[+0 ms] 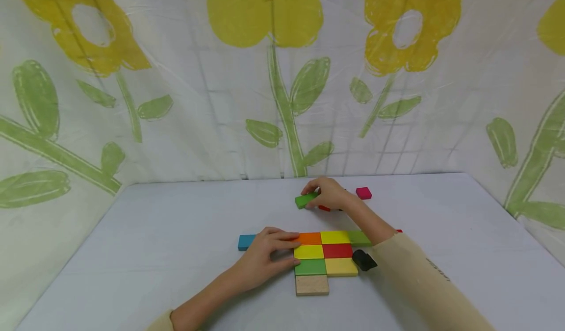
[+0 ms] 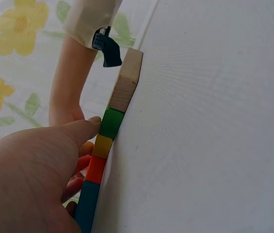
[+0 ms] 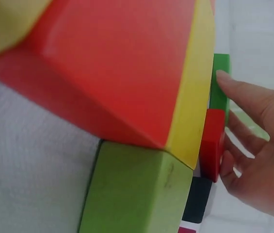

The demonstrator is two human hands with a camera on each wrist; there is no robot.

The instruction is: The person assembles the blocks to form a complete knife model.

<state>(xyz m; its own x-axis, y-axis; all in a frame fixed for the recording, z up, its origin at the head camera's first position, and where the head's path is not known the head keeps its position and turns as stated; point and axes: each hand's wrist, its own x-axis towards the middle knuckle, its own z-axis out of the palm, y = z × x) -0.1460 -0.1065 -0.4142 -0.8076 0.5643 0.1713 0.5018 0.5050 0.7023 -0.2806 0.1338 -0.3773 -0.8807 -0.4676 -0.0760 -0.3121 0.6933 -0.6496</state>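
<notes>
My left hand (image 1: 266, 257) lies along the left side of a flat arrangement of coloured wooden blocks, its fingertips touching the orange block (image 1: 310, 239) and those below it. The thumb meets the green block (image 2: 111, 123) in the row above the plain wood block (image 1: 312, 286). Partly behind this hand, a blue block (image 1: 245, 242) extends to the left. Farther back, my right hand (image 1: 328, 193) pinches another green block (image 1: 302, 202) between thumb and fingers. Close beside that block stands a red block (image 3: 212, 145), partly hidden by the hand in the head view.
A pink block (image 1: 364, 193) lies at the back right, and a dark block (image 3: 197, 200) is by the red one. The arrangement also includes a red block (image 1: 337, 250) and a light green block (image 1: 358, 239). A black wrist camera (image 1: 364, 260) hangs beside the right sleeve.
</notes>
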